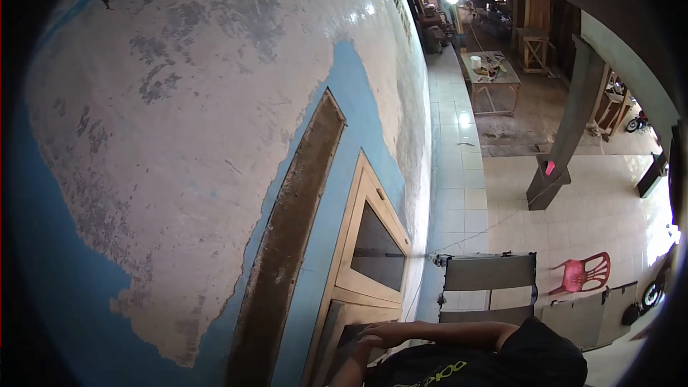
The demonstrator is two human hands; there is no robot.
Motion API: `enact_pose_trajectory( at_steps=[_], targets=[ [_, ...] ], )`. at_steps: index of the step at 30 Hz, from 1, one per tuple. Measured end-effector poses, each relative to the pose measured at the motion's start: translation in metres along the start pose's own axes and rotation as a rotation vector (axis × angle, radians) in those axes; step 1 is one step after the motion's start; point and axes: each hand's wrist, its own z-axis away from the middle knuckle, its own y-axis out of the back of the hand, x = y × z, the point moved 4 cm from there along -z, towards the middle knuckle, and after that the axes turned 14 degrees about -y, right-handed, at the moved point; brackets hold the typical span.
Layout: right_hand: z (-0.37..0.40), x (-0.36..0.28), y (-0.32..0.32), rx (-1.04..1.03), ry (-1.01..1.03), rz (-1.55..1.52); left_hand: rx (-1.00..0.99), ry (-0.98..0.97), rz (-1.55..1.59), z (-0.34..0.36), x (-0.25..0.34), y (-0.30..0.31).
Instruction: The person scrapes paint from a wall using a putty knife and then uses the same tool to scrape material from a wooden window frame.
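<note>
At the bottom edge, my right hand point(388, 333) reaches across to the left, in front of the pale wooden frame point(345, 256) with dark panes. It meets the wrist or hand of my left arm, whose left hand point(368, 342) comes up from below. The two overlap, and their fingers are small and dark against the pane. Whether either hand holds something cannot be made out. Beside them runs a blue wall point(309, 272) with a large patch of whitish plaster point(186, 136). A long brown board or recess point(287, 233) slants along the blue part.
Below on the tiled floor point(530, 222) stand grey panels on a frame point(489, 272) and a red plastic chair point(584, 273). A grey pillar point(573, 122) rises at right. Further off is a work table point(484, 84) with a white container point(476, 62) and tools.
</note>
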Motion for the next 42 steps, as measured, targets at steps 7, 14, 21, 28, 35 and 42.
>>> enact_pose_trajectory(
  at_steps=[7,14,21,28,35,42],
  targets=[
    [0.02,-0.028,0.032,0.029,-0.126,-0.147,-0.016,0.009,-0.001,0.008,0.009,0.005],
    [0.033,-0.136,0.037,-0.067,0.205,-0.182,-0.041,0.046,0.022,0.027,0.043,0.011],
    [0.019,-0.135,-0.007,-0.226,0.497,-0.323,0.015,-0.123,-0.041,0.0,0.016,0.008],
    [0.002,-0.019,-0.02,0.017,0.085,0.33,-0.086,-0.042,-0.096,0.011,0.011,0.003],
    [0.044,-0.161,0.017,-0.251,0.424,-0.272,-0.091,-0.101,-0.107,-0.009,0.011,0.002],
    [-0.004,-0.03,-0.021,0.078,0.32,0.175,-0.042,-0.089,-0.126,-0.009,0.035,0.018]
  ],
)
